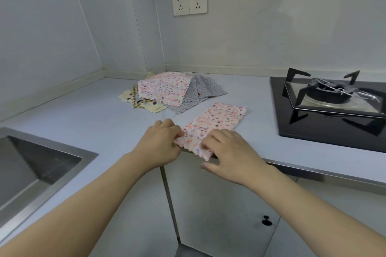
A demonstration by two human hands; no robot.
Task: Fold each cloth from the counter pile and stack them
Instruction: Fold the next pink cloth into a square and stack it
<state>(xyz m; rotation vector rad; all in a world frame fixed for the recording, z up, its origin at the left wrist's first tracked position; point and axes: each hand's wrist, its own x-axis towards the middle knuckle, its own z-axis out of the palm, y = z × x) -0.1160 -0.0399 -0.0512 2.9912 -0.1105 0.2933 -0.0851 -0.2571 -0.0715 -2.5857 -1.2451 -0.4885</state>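
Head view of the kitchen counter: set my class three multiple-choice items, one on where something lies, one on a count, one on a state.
1. Where does the cloth pile lie?
A. In the sink
B. In the counter's back corner
C. On the stove

2. How many wall sockets show?
A. One
B. Two
C. Four

3. What is the state of the pink cloth at the counter edge?
A. Lying in a long strip, near end held by both hands
B. Crumpled in a ball
C. Hanging from the cabinet knob

Answers:
1 B: the pile sits where the two walls meet, between sink and stove.
2 B: two white plates stand side by side on the wall.
3 A: the left hand and right hand pinch its near end while the rest lies flat.
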